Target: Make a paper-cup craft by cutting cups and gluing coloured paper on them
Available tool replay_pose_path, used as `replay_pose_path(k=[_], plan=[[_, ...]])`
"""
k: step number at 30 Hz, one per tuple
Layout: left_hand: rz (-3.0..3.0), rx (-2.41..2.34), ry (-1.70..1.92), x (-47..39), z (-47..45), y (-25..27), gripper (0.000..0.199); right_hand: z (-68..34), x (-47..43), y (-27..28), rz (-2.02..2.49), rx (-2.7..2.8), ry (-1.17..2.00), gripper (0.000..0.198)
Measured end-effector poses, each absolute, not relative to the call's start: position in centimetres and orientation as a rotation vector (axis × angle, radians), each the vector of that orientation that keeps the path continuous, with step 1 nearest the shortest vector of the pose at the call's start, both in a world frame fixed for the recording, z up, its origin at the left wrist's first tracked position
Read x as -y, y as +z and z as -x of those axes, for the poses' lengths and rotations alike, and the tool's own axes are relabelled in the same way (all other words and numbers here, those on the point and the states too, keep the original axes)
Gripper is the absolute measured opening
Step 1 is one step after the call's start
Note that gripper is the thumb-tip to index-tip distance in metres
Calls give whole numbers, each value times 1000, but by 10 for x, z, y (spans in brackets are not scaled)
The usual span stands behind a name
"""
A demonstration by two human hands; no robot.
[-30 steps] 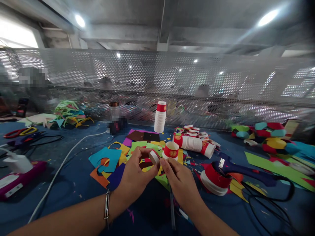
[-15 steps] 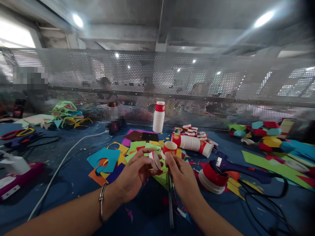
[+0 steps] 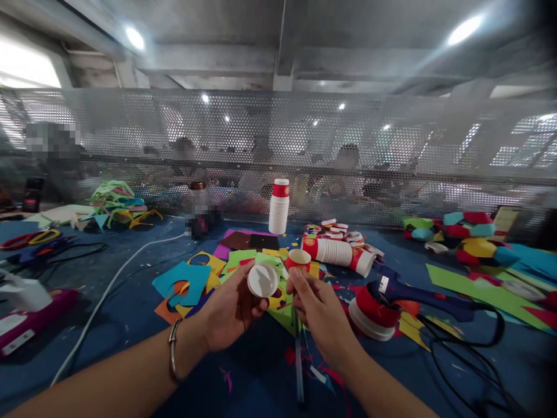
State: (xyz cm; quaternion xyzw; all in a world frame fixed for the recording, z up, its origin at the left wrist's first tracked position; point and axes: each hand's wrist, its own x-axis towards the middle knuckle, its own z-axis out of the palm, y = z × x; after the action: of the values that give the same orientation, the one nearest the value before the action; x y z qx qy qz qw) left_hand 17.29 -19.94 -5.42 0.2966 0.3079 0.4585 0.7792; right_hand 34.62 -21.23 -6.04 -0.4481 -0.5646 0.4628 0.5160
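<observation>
Left hand (image 3: 228, 307) fingers pinch cup base (image 3: 263, 280); right hand (image 3: 319, 310) loosely curled beside.

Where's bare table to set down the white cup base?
Free: blue table between white cable and left hand holding the white round cup base; also near edge between both forearms. Crowded: coloured paper scraps, lying red-and-white paper cup stack, blue glue gun.

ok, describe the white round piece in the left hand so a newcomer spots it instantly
Start at the blue table and find the two bare hands at its near centre. The left hand, with a bracelet on its wrist, holds up a cut cup bottom. It is the only plain white disc facing the camera; nearby cups show red bands.
</observation>
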Motion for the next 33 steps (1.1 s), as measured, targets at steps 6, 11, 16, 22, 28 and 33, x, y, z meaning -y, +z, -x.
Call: replay_pose_path(k=[6, 11, 16, 22, 28, 33], plan=[[-913, -631, 1042, 202, -167, -54, 31, -345, 217, -56, 957, 1219, 1388, 50], [-1150, -621, 1042, 201, -151, -49, 42, -346, 218, -52, 1000, 1288, 1458, 50], [-1326, -605, 1069, 195, -142, -48, 44, -348, 218, -49, 1081, 1344, 1446, 51], [-1393, -692, 1202, 195, -144, -52, 43, -349, 215, -55, 1097, 1508, 1324, 52], [-1329, -763, 1329, 201, -153, -52, 49, -349, 214, -56, 1099, 1652, 1119, 51], [-1134, -709, 1264, 208, -160, -51, 48, -348, 217, -53, 1133, 1778, 928, 50]])
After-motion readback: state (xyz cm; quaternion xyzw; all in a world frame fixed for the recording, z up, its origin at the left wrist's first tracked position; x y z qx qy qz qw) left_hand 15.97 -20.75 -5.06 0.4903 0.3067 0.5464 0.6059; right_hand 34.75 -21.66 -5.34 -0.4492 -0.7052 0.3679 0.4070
